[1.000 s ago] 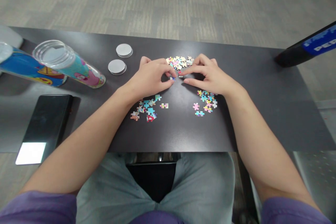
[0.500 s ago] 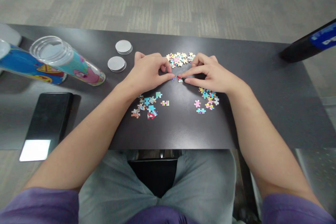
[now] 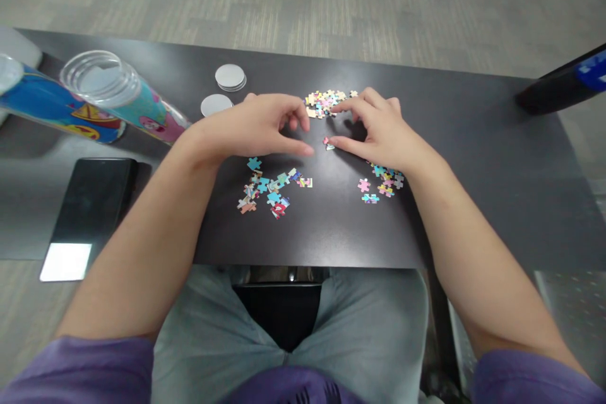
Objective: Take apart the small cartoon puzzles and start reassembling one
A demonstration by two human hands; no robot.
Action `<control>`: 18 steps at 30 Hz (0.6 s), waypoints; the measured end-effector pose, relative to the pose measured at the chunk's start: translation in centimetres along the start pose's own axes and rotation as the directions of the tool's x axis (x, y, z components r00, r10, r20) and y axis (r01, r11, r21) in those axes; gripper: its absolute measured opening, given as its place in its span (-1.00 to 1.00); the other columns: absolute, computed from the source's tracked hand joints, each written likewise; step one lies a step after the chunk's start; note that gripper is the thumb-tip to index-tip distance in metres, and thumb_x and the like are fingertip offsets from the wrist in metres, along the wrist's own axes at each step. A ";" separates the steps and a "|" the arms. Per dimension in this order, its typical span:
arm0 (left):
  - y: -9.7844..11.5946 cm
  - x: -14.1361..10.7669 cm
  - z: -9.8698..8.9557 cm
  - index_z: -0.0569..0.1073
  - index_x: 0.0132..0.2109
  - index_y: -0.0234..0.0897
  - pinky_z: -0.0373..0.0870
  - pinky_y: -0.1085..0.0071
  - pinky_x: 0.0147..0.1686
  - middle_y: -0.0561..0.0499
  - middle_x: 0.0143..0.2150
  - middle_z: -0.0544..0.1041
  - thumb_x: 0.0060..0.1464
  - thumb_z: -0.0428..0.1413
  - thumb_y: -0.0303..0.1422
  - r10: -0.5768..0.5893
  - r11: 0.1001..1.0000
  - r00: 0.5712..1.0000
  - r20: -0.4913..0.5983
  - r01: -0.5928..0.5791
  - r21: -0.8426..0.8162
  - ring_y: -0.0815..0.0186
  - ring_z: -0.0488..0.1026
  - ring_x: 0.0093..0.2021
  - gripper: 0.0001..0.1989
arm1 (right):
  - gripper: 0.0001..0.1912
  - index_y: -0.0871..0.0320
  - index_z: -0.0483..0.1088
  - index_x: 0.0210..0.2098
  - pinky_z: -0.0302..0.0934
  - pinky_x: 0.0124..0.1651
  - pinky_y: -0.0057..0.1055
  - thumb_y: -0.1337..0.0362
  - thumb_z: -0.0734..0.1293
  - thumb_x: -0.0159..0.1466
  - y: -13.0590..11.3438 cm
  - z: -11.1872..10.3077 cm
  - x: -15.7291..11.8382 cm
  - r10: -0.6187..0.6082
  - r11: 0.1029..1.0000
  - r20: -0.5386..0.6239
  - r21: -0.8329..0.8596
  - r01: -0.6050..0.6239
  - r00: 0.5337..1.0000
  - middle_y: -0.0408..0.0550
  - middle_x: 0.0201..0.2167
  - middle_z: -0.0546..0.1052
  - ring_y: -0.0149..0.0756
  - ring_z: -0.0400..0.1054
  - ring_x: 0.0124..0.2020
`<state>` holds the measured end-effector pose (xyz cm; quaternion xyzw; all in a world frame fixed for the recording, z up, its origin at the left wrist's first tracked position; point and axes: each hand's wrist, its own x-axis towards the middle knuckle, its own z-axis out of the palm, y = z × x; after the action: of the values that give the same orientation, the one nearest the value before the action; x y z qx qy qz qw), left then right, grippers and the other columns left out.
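Observation:
My left hand hovers over the dark table with thumb and fingers apart, holding nothing. Just nearer to me, a loose group of jigsaw pieces lies on the tabletop, in blue, red and pink. My right hand has its thumb at a single red and white jigsaw piece. Its index finger reaches to the pile of jigsaw pieces at the back, well apart from the thumb. Beneath the right wrist lies another group of pieces, partly covered by the hand.
Two clear tubes with cartoon prints, a pink and teal one and a blue one, stand at the left. White round discs lie behind my left hand. A black phone rests front left; a dark cylinder stands far right.
My left hand has opened and moved slightly left; a small blue piece from its fingertips now appears among the left group. My right index finger has moved from the red piece up to the back pile.

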<state>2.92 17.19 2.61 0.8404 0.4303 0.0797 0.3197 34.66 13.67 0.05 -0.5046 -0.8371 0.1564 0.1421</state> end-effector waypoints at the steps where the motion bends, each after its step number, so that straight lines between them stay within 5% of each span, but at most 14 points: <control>1: -0.2 0.2 0.2 0.74 0.14 -0.07 0.53 0.03 0.25 -0.03 0.00 0.72 0.36 0.52 0.05 0.005 0.999 0.997 -0.077 -0.007 -0.036 -0.01 0.68 0.08 -0.59 | -0.37 -0.16 0.60 0.54 0.31 0.52 0.51 -0.19 0.59 0.59 -0.6 0.3 0.0 0.002 1.000 -0.002 -0.011 -0.002 1.000 0.24 0.33 0.66 0.47 0.57 0.31; 4: -1.3 0.6 1.1 0.74 0.18 -0.05 0.61 -0.02 0.21 -0.13 0.14 0.75 0.48 0.44 -0.12 0.011 1.000 0.945 -0.328 -0.009 0.008 -0.06 0.69 0.12 -0.74 | -0.28 -0.14 0.54 0.58 0.28 0.56 0.52 -0.24 0.62 0.57 -2.3 1.2 0.1 -0.017 1.000 0.026 -0.026 0.017 1.000 0.32 0.45 0.62 0.52 0.53 0.38; 7: -2.6 1.0 2.1 0.74 0.21 -0.04 0.62 -0.06 0.25 -0.17 0.30 0.74 0.46 0.44 -0.26 0.025 0.992 0.896 -0.444 0.033 0.122 -0.13 0.70 0.22 -0.75 | -0.14 -0.10 0.51 0.61 0.24 0.60 0.52 -0.31 0.67 0.51 -3.6 1.7 0.1 -0.064 0.998 0.062 -0.021 0.066 0.996 0.36 0.51 0.58 0.60 0.50 0.47; 11: -3.6 1.5 3.0 0.77 0.23 -0.05 0.60 -0.01 0.24 -0.15 0.30 0.76 0.48 0.44 -0.26 0.016 0.988 0.899 -0.438 0.054 0.148 -0.06 0.70 0.16 -0.75 | -0.21 -0.06 0.52 0.58 0.25 0.58 0.52 -0.34 0.60 0.59 -3.3 1.4 0.1 -0.053 0.999 0.048 -0.003 0.053 0.997 0.37 0.48 0.61 0.57 0.53 0.42; 18: -2.9 1.8 2.1 0.83 -0.04 -0.07 0.61 0.07 0.13 -0.07 0.11 0.79 0.37 0.49 -0.28 0.005 0.998 0.952 -0.306 0.014 0.060 0.05 0.71 0.02 -0.94 | -0.32 -0.21 0.53 0.59 0.29 0.53 0.60 -0.35 0.48 0.65 -0.7 0.7 0.1 0.004 0.999 -0.049 -0.033 -0.005 0.999 0.27 0.38 0.64 0.51 0.56 0.33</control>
<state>2.92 18.82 -1.08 0.8264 0.4787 0.1951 0.2233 33.76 13.34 -0.26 -0.5126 -0.8347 0.1302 0.1537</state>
